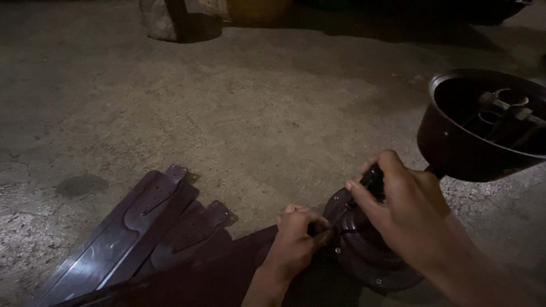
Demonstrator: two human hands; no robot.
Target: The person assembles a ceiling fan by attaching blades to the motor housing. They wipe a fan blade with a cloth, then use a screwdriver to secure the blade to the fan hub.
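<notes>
A dark brown ceiling fan lies on the concrete floor. Its round motor housing (364, 256) sits at the lower middle, and its cup-shaped canopy (455, 148) with wires inside rises at the right. My right hand (404, 207) is closed around the black handle of a screwdriver (372, 181), whose tip points down at the housing's rim. My left hand (296, 239) pinches something small at that rim, where a fan blade (222, 273) meets the housing; what it pinches is hidden by the fingers.
Two loose dark fan blades (131, 227) with metal brackets lie stacked at the lower left. Bare concrete floor (239, 113) fills the middle. A rock-like lump (159, 20) and an orange object (256, 10) stand at the far top edge.
</notes>
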